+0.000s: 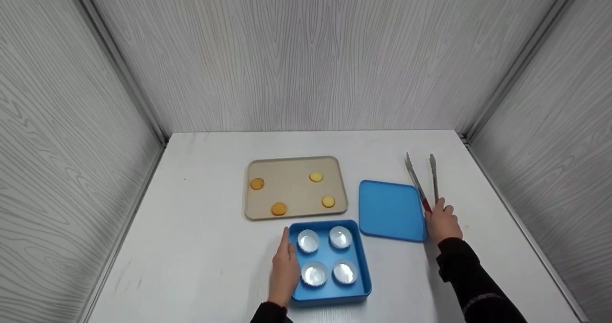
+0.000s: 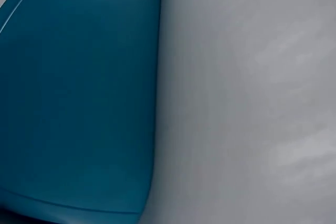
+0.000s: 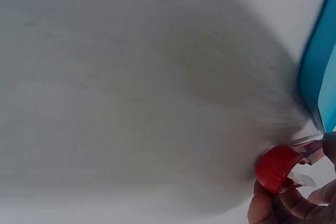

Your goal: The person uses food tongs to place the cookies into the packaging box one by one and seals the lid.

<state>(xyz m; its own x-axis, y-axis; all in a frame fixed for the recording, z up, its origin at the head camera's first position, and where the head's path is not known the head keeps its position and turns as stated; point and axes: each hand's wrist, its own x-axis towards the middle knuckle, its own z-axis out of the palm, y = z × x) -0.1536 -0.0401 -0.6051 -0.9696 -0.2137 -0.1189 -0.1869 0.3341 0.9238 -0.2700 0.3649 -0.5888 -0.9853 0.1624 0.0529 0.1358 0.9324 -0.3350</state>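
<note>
My left hand [image 1: 285, 270] lies along the left wall of a blue square box [image 1: 329, 292], fingers straight and touching its side. Inside the box sit several white fluted paper cups [image 1: 314, 274]. In the left wrist view, only the box's outer wall [image 2: 79, 98] shows, with no fingers visible. At the right, my right hand [image 1: 443, 224] grips the red handle end of metal tongs [image 1: 415, 176], whose arms spread apart and point away from me. The right wrist view shows the curled fingers [image 3: 296, 203] around the red grip [image 3: 278, 167].
A beige tray [image 1: 291, 189] lies behind the box, holding two orange-brown cookies [image 1: 279, 209] and two pale yellow ones [image 1: 328, 201]. A blue lid [image 1: 391, 210] lies between box and tongs. Grey wood-grain panels [image 1: 306, 55] wall in the white table [image 1: 191, 246].
</note>
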